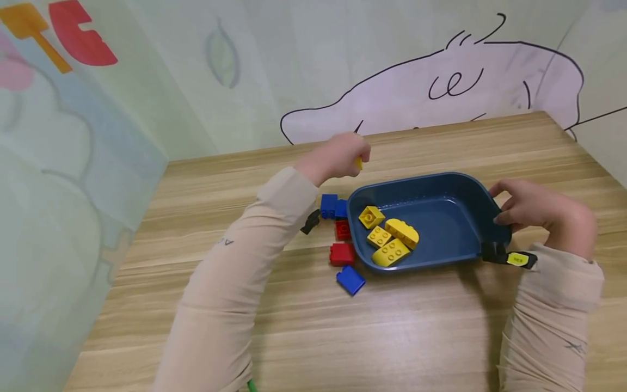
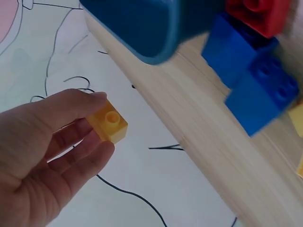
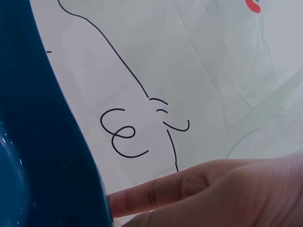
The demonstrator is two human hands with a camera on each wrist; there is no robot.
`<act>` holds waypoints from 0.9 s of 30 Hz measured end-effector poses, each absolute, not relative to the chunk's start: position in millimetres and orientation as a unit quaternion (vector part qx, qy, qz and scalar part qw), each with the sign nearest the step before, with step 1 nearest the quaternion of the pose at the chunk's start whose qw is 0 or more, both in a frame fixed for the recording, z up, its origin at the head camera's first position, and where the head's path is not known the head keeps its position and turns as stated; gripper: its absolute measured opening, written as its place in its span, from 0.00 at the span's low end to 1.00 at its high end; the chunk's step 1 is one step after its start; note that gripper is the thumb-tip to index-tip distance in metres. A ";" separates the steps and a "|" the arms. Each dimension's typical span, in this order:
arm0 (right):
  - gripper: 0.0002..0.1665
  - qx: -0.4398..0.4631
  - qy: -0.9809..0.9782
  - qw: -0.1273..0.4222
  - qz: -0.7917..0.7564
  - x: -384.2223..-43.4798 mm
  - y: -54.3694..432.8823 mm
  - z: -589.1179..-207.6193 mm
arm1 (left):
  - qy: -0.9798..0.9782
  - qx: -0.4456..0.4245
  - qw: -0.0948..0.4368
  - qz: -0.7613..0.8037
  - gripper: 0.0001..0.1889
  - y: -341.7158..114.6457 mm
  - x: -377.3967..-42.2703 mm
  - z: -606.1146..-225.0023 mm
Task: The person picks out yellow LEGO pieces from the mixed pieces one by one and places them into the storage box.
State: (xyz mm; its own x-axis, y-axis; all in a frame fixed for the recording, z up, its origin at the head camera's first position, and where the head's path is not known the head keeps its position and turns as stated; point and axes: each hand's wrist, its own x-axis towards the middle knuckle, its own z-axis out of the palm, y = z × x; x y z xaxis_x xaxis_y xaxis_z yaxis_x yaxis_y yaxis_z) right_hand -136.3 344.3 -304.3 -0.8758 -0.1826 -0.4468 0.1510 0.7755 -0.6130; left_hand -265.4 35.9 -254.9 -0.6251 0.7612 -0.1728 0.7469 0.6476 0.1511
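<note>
Left hand hangs over the desk's far side, fingers pinching a yellow block beyond the blue tray's far-left corner; right hand touches its right rim, grip unclear.

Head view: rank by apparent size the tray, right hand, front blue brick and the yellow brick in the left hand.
1. Tray
2. Right hand
3. Front blue brick
Unsure: held yellow brick, since the left hand hides most of it.

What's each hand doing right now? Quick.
Left hand: closed, holding a yellow block.
Right hand: fingers touching the right end of the blue tray; can't tell whether it grips.
</note>
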 end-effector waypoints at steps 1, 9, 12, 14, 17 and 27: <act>0.30 -0.007 0.908 0.251 -0.336 -136.2 344.6 -304.5 | 0.898 0.426 0.107 0.031 0.13 40.0 -264.8 -254.1; 0.29 -0.007 0.908 0.251 -0.336 -137.3 344.0 -305.3 | 0.877 0.462 0.128 0.012 0.13 68.2 -253.2 -246.7; 0.29 -0.006 0.908 0.251 -0.335 -138.0 344.4 -305.8 | 0.871 0.472 0.134 0.007 0.14 77.4 -249.5 -247.7; 0.29 -0.006 0.908 0.250 -0.336 -138.0 345.3 -306.9 | 0.868 0.477 0.138 0.005 0.15 83.5 -247.1 -250.4; 0.29 -0.008 0.908 0.247 -0.339 -138.3 345.9 -308.0 | 0.860 0.493 0.130 -0.005 0.14 91.7 -245.2 -256.7; 0.28 -0.012 0.906 0.242 -0.348 -139.1 348.5 -309.8 | 0.833 0.530 0.158 -0.036 0.15 112.4 -242.2 -273.0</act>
